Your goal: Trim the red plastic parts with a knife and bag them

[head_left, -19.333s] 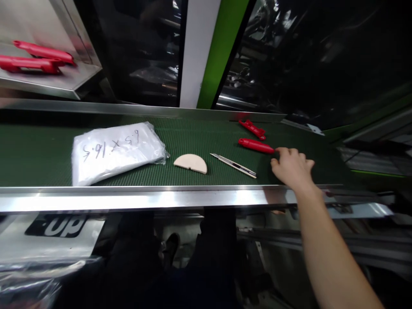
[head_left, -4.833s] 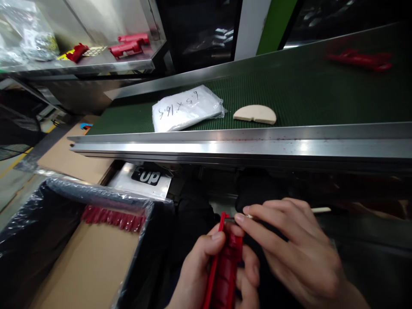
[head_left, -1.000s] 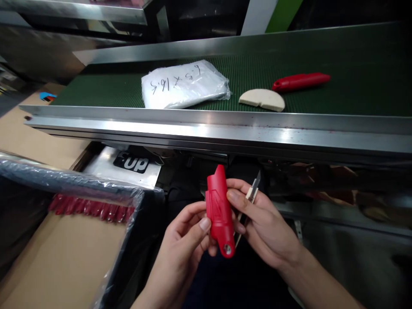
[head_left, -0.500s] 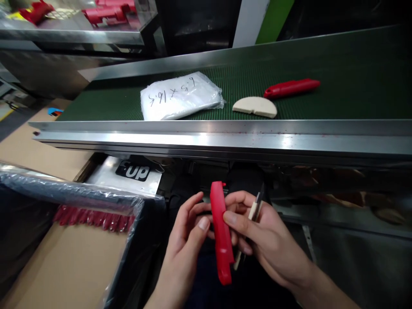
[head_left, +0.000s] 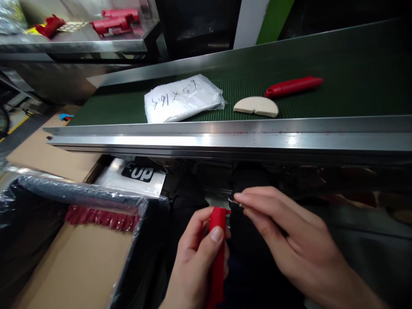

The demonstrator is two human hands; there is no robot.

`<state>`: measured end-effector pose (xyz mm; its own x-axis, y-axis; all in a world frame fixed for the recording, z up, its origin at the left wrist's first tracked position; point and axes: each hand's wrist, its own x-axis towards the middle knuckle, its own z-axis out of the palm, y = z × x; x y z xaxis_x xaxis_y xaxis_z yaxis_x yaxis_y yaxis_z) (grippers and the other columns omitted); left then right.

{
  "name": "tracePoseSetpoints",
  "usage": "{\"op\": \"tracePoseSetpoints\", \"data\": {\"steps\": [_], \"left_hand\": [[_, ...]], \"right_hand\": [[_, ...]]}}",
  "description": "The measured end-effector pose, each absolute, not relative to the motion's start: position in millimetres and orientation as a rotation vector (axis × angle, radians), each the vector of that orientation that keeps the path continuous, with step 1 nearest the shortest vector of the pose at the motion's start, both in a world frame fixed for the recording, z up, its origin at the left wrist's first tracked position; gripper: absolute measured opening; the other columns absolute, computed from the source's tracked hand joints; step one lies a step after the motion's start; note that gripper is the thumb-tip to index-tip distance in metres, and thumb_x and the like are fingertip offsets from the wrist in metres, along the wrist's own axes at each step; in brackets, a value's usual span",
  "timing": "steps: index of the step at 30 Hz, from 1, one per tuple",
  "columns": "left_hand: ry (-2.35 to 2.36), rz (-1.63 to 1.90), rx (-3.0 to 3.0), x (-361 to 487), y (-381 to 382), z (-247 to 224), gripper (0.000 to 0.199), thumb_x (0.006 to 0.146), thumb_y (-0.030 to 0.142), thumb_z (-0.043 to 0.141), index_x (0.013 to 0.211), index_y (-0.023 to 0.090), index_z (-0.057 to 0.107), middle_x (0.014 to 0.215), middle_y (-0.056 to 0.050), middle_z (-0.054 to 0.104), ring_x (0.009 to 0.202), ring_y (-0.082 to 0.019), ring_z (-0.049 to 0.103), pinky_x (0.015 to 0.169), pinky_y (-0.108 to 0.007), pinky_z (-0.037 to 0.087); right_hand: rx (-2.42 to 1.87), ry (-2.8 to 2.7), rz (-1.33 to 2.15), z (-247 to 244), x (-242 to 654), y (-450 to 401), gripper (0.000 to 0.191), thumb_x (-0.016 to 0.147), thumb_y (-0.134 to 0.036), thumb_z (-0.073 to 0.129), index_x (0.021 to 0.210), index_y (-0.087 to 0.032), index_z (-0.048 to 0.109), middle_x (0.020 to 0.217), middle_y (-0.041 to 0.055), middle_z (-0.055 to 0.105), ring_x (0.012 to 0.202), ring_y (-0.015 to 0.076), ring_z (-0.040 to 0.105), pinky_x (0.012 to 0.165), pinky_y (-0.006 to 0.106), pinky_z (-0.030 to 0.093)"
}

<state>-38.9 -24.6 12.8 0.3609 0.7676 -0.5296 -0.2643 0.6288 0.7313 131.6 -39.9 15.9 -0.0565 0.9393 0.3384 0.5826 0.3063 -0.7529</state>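
Note:
My left hand point(head_left: 199, 257) is closed round a long red plastic part point(head_left: 219, 219), the thumb lying on its face. A small red nub sticks out from the part's upper right edge. To the right, my right hand point(head_left: 286, 231) is closed on a slim trimming knife point(head_left: 231, 201). Only its metal tip shows past the fingertips; the handle is hidden by the hand. The tip is close to the top of the red part, with a small gap between them.
A green conveyor belt point(head_left: 125, 101) with a metal edge runs across. On it lie a marked white plastic packet point(head_left: 186, 98), a beige half-round block point(head_left: 255, 106) and another red part point(head_left: 294, 87). A lined box point(head_left: 77, 253) at left holds several red parts; more sit on the shelf point(head_left: 112, 23).
My left hand has taken hold of the red part and lowered it. My right hand has let go of it, and the knife has turned in its fingers, tip towards the part.

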Motion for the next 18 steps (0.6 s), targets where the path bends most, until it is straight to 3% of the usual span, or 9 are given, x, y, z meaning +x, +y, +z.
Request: {"op": "tracePoseSetpoints", "data": {"steps": [5, 18], "left_hand": [[0.982, 0.760, 0.569, -37.2, -23.9, 17.1, 0.026, 0.088, 0.041, 0.063, 0.106, 0.023, 0.060, 0.082, -0.001, 0.056, 0.049, -0.006, 0.045, 0.041, -0.017, 0.036], [1.011, 0.767, 0.519, -38.5, -23.7, 19.3, 0.032, 0.086, 0.043, 0.065, 0.107, 0.021, 0.057, 0.071, 0.001, 0.053, 0.049, -0.008, 0.041, 0.042, -0.017, 0.035]], "right_hand": [[-1.259, -2.004, 0.315, 22.0, 131.9, -42.4, 0.043, 0.086, 0.005, 0.052, 0.127, -0.007, 0.058, 0.118, 0.0127, 0.059, 0.107, 0.0161, 0.056, 0.092, 0.029, 0.050], [-1.298, -2.103, 0.179, 23.6, 133.9, -43.9, 0.042, 0.087, 0.001, 0.052, 0.126, -0.010, 0.060, 0.116, 0.0133, 0.064, 0.102, 0.0205, 0.059, 0.085, 0.035, 0.051]]}}
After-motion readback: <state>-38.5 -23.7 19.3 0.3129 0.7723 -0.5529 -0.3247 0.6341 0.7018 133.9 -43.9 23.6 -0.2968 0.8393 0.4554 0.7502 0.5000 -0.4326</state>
